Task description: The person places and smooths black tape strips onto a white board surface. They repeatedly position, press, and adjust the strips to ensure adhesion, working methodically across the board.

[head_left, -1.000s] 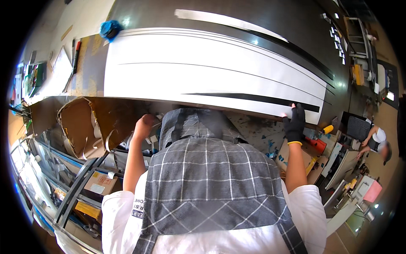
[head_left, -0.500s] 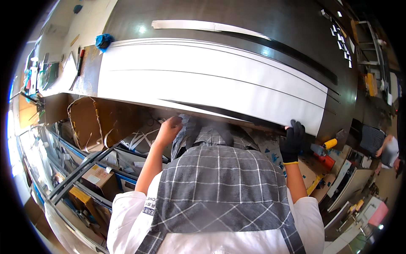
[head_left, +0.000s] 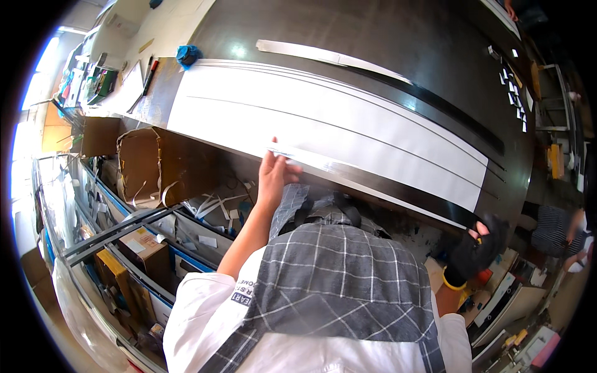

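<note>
A long black, glossy strip (head_left: 398, 188) runs along the near edge of a white sheet (head_left: 323, 118), which has thin dark lines along its length. My bare left hand (head_left: 275, 175) is at the strip's left end, with the strip between thumb and fingers; that end shines with reflected light. At the other end is my right hand (head_left: 480, 248), in a black glove with a yellow cuff and somewhat blurred. Its fingers are bent around the strip, and bare fingertips show. The sheet lies on a dark table (head_left: 385, 31).
Beyond the sheet lie another black strip (head_left: 463, 115) and a narrow white strip (head_left: 298, 51). A blue wrapped bundle (head_left: 188, 56) sits by the sheet's far left corner, near a marker (head_left: 151, 76). Below left are a cardboard box (head_left: 138, 165) and a rack (head_left: 118, 231). Another person (head_left: 550, 229) is at right.
My left hand has moved up from below the table edge to the strip's left end. My right hand has shifted right and nearer me. The strip has turned glossier, and the whole view has shifted.
</note>
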Action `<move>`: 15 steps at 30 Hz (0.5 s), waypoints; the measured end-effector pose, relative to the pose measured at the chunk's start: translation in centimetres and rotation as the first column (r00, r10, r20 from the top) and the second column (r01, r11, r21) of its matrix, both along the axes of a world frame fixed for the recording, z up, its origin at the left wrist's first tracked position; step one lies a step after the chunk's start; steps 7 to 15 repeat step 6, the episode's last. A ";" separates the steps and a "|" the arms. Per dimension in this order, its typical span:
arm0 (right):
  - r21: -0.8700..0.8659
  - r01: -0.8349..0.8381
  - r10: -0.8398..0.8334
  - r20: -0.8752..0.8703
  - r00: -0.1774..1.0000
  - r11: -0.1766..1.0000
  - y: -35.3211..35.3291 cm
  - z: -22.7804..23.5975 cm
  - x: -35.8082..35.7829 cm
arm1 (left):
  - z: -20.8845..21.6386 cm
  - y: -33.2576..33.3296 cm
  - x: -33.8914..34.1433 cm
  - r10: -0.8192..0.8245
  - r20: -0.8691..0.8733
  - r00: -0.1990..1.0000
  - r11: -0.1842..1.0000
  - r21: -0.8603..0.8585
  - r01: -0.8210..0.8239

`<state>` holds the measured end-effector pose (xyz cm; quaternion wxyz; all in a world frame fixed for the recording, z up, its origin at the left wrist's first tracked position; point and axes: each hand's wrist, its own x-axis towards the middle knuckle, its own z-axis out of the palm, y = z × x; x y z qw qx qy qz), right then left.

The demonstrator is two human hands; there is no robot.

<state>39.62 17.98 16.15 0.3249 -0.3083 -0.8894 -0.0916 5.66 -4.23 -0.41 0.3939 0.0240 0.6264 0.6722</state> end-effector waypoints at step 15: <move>-0.074 0.046 -0.049 -0.045 0.998 0.996 0.6 -0.2 2.6 | 1.2 0.2 -4.6 0.424 0.232 0.875 0.767 0.421 -0.483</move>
